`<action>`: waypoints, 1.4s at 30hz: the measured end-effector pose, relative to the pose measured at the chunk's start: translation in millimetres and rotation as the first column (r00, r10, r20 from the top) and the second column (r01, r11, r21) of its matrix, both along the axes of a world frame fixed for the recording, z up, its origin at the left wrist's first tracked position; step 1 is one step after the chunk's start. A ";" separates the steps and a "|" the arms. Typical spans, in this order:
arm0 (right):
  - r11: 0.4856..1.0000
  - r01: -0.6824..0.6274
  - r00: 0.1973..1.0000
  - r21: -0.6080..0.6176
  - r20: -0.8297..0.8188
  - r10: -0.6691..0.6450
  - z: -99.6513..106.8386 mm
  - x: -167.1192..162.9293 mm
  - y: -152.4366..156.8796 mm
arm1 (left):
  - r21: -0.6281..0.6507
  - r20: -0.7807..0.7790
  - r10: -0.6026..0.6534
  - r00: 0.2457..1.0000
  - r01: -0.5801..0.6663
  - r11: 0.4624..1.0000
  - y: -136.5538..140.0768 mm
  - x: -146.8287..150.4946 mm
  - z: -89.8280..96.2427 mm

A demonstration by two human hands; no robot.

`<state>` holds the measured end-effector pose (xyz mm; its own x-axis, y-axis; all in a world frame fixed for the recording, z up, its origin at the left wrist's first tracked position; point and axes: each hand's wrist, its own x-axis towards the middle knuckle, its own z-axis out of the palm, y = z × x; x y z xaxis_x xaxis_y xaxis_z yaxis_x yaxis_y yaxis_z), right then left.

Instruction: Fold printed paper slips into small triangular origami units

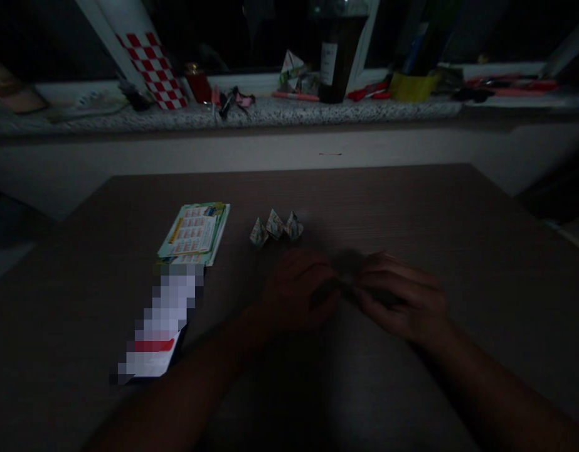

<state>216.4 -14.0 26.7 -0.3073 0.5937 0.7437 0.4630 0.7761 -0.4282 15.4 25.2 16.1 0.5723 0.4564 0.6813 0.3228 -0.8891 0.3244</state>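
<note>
My left hand point(304, 289) and my right hand point(399, 292) are close together over the middle of the table, fingers curled and fingertips pinched. A small, dim thing point(346, 278) shows between their fingertips; shadow and blur hide what it is. Just beyond my left hand stand three small folded paper pieces point(275, 225) in a row, pointed at the top and printed in colour. Left of them lies a stack of printed calendar cards point(192, 231), touched by neither hand.
A lit phone-like screen point(169, 314), partly pixelated, lies by my left forearm. Behind the brown table point(387, 194) runs a granite sill point(270, 115) with a red-checked cylinder point(152, 66), a dark bottle point(336, 59), a yellow container point(413, 86) and several small items.
</note>
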 end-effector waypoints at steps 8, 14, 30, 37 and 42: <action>0.988 0.084 0.996 -0.130 -0.015 -0.086 -4.3 3.4 0.1 | -0.209 0.080 -0.023 0.996 0.040 0.977 -4.9 4.9 -2.3; 0.927 0.162 0.987 -0.338 0.040 -0.158 -14.0 9.3 7.0 | -0.565 0.003 0.120 0.993 -0.097 0.820 2.4 3.2 -3.7; 0.855 0.163 0.959 -0.492 0.283 -0.019 -24.8 9.2 13.1 | -0.186 -0.533 -0.032 0.846 -0.081 0.979 12.8 -2.3 -13.1; 0.844 0.129 0.969 -0.521 0.245 0.003 -21.5 9.7 11.2 | -0.282 -0.524 -0.151 0.838 -0.004 0.959 15.5 -10.0 -2.1; 0.850 0.103 0.969 -0.517 0.245 0.031 -21.0 12.6 10.9 | -0.323 -0.510 -0.192 0.838 0.020 0.946 17.1 -11.9 1.2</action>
